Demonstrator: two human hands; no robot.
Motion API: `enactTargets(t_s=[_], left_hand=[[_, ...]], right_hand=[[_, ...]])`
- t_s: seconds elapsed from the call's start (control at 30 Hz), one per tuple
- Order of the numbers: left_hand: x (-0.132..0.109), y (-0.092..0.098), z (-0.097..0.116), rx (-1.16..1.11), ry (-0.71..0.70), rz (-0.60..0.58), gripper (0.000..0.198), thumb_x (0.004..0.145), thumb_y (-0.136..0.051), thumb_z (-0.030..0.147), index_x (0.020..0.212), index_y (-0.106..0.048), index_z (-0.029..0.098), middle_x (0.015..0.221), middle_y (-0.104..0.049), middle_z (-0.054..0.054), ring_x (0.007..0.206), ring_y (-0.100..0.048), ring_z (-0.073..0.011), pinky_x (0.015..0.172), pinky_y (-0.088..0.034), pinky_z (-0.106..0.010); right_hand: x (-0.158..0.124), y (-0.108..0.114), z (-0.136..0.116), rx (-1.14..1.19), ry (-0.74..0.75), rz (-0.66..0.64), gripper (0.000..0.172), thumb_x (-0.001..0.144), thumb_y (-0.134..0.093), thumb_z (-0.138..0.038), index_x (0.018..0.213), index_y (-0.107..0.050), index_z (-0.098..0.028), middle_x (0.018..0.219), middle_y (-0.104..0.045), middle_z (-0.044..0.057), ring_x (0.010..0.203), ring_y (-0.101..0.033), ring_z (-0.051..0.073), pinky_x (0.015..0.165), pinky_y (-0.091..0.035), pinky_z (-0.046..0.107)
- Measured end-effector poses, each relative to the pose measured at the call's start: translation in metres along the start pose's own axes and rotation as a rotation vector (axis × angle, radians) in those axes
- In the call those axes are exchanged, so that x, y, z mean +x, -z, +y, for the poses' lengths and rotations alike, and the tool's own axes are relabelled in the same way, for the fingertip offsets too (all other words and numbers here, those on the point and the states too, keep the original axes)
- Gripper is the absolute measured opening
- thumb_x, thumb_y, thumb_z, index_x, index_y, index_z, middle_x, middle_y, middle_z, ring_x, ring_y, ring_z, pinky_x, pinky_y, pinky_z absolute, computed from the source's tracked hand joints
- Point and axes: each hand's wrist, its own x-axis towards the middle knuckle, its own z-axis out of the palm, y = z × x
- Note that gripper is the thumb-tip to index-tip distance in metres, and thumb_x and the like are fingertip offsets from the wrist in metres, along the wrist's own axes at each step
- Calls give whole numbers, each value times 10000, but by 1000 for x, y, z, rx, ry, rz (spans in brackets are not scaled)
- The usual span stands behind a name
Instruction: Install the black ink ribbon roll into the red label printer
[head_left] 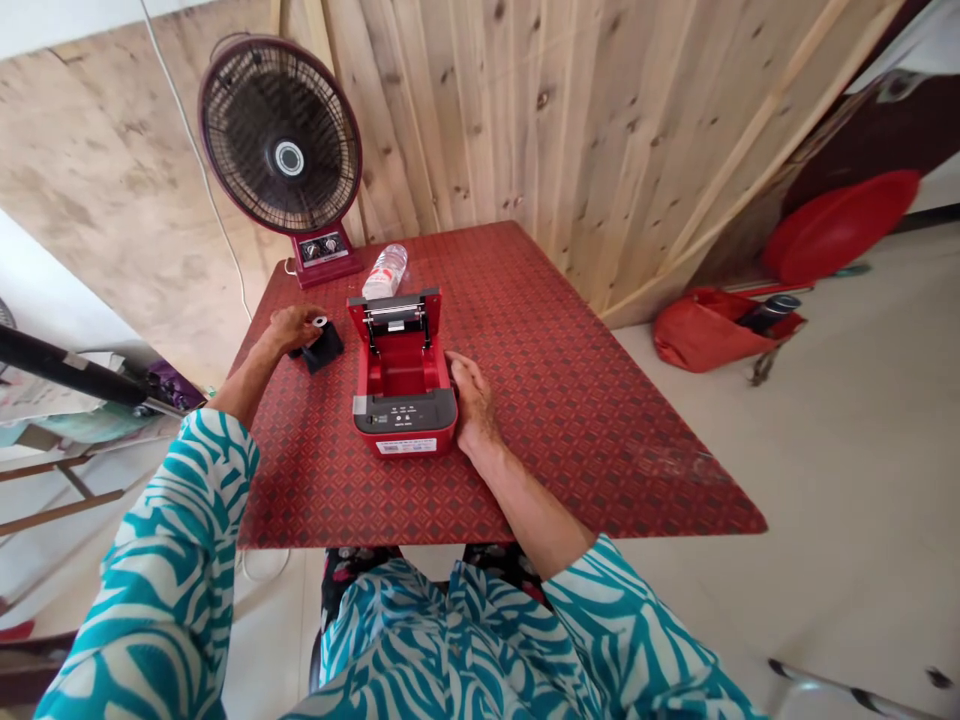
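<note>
We find the left hand narrowed, its fingers closed on a small black spool piece with a white core, on the red patterned tabletop. The right hand lies curled against the right wall of a red portable thermal printer; we cannot tell whether it grips. The printer's lid stands raised. A plastic water bottle lies just behind it.

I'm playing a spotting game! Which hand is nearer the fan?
Left. The left hand is in front of the fan's base; the right hand is farther off, beside the red printer.
</note>
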Motion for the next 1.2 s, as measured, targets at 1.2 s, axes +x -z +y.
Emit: enactTargets(t_s=[1.2], left_hand=[[-179,20,82,-911,-713,-173,252,795,-860,279,1033,-778,267,1147,-757,-107,1083,-727,-226,950,-589,-350]], right_hand=[[-73,-9,-72,-811,1287,-301,554,943,-547,-157,1459,-461,-342,1250,-670,64,1165,-633,243,996,-455,432]])
